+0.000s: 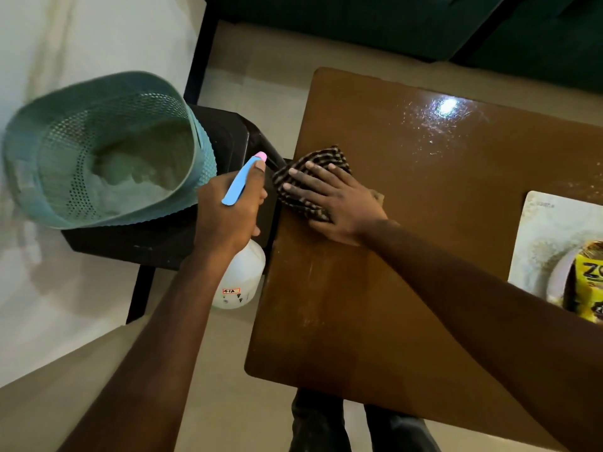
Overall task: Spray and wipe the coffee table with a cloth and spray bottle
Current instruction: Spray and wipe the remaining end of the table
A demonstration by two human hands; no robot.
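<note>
The brown coffee table [408,288] fills the centre and right of the head view, glossy with wet streaks and a light glare at the far side. My right hand [332,203] lies flat with fingers spread on a dark striped cloth [306,168], pressing it onto the table's left edge. My left hand [228,213] is closed around the neck of a white spray bottle [241,275] with a blue trigger and pink tip, held just left of the table, off its edge.
A teal perforated basket [107,151] with pale contents sits on a black stool [156,243] to the left. A white mat [538,243] with a yellow packet [587,282] lies on the table's right side. Dark green furniture stands beyond. My legs show below the table.
</note>
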